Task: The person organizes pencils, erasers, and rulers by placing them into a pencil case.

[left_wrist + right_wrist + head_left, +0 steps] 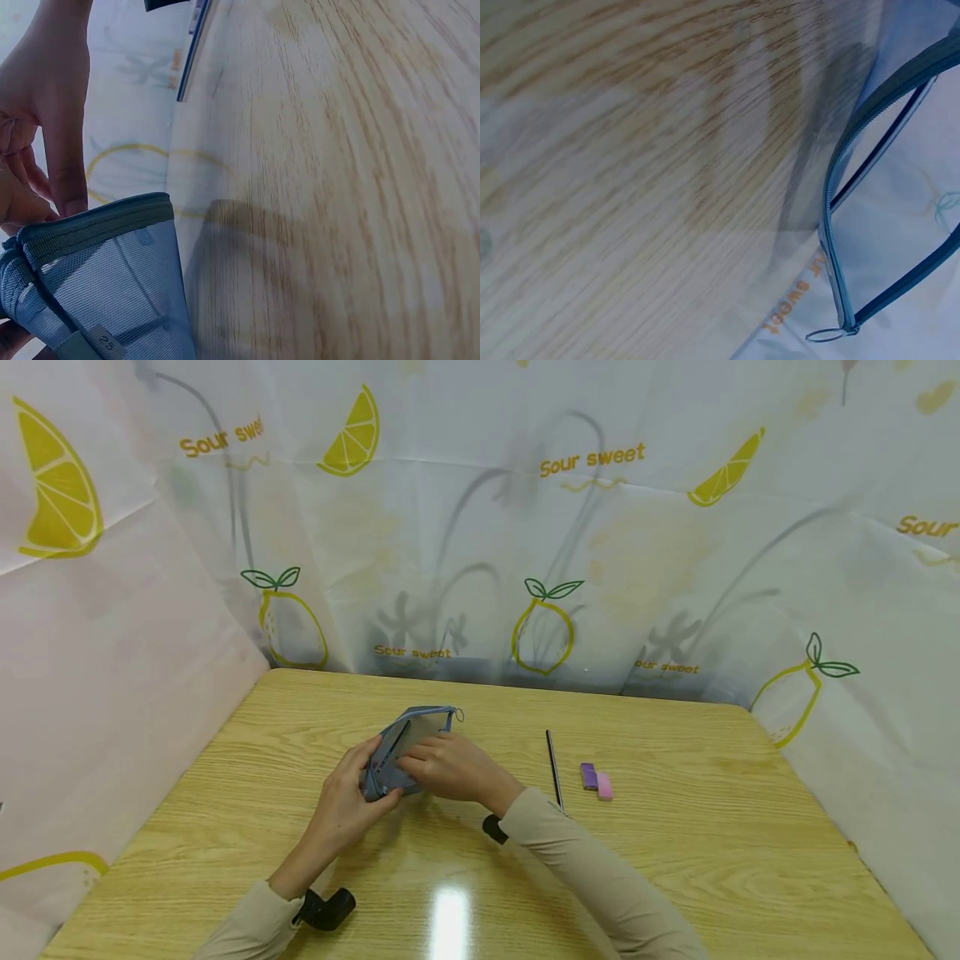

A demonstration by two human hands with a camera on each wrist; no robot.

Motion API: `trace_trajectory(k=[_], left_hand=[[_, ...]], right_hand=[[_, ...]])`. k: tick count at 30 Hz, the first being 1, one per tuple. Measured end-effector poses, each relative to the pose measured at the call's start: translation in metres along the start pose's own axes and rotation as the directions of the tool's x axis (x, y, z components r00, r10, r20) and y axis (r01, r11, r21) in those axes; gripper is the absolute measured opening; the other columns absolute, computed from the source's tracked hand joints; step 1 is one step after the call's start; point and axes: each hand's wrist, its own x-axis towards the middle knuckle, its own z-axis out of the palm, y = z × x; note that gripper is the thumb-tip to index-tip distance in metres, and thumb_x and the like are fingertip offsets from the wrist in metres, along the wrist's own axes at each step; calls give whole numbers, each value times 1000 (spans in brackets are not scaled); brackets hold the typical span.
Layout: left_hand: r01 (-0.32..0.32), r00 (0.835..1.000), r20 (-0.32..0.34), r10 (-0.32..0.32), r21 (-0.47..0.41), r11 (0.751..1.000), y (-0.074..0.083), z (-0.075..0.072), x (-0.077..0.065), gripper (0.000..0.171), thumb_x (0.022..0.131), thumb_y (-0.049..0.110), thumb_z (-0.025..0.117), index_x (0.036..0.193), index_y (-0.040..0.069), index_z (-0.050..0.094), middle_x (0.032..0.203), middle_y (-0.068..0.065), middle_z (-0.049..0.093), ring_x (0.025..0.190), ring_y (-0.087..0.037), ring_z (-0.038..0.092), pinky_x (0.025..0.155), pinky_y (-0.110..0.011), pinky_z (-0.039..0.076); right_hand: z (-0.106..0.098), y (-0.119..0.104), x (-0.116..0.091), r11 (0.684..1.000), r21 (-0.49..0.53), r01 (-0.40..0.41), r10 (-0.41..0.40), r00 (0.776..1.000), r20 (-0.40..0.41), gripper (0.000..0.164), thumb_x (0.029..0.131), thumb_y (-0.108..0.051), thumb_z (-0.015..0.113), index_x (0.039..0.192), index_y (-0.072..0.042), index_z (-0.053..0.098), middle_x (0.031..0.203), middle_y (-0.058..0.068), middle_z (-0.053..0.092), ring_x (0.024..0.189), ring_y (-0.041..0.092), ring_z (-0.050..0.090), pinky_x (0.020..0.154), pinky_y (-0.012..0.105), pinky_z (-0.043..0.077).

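Note:
My left hand (347, 800) grips a blue mesh zipper pouch (427, 722) from its near left side, thumb along the lower edge. The pouch is unzipped, tilted, with a ring pull (825, 335) hanging at one corner. Through its opening shows a dark, thin stick (393, 748), like a pen. My right hand (453, 767) is at the mouth of the pouch with bent fingers. In the left wrist view, one digit of that hand dips behind the zipper edge (97, 217); its fingertips are hidden, so I cannot tell whether they hold anything.
Right of the pouch, a dark slim pen or pencil (553, 764) lies on the wooden table (675, 860), partly behind my right sleeve. Beyond it are a purple block (588, 776) and a pink block (604, 787), side by side. A lemon-print sheet (450, 527) rises behind the table.

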Motion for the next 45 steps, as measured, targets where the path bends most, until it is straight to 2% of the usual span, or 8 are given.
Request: trace_trajectory(k=[5, 16, 24, 36, 45], left_hand=[[0, 1000, 0, 0, -9, 1000, 1, 0, 1, 75, 73, 0, 82, 138, -9, 45, 133, -29, 48, 110, -43, 54, 79, -54, 48], [-11, 1000, 2, 11, -12, 1000, 0, 0, 1, 74, 73, 0, 82, 138, -9, 46, 132, -27, 50, 107, -41, 56, 75, -51, 50], [-27, 1000, -2, 27, -3, 1000, -1, 1, 0, 74, 72, -1, 82, 137, -10, 46, 130, -27, 51, 106, -41, 56, 74, -51, 51], [-27, 1000, 3, 27, 0, 1000, -1, 1, 0, 74, 72, -1, 82, 136, -11, 46, 130, -28, 51, 107, -43, 55, 75, -52, 51], [-21, 1000, 3, 21, -4, 1000, 0, 2, 0, 74, 72, -2, 82, 136, -10, 47, 130, -28, 51, 108, -43, 55, 76, -54, 51]], right_hand=[[-4, 2, -3, 1000, 0, -15, 15, 1000, 3, 19, 93, -23, 65, 111, -19, 72, 103, -7, 70, 92, 9, 65, 80, 26, 50], [-8, 5, -11, 998, 34, -47, 48, 999, -25, 21, 87, -22, 72, 108, -18, 72, 104, -5, 69, 98, 11, 63, 82, 28, 49], [-15, 5, -16, 996, 56, -70, 68, 997, 28, 31, 86, -26, 74, 115, -17, 68, 111, -1, 66, 102, 15, 61, 84, 31, 49], [-25, 6, -25, 992, 67, -107, 103, 992, 69, 34, 86, -25, 74, 118, -16, 65, 110, -1, 65, 99, 16, 60, 86, 34, 48], [-30, 10, -34, 990, 87, -115, 113, 993, 24, 29, 87, -22, 72, 114, -15, 65, 105, -1, 64, 95, 17, 61, 83, 35, 49]])
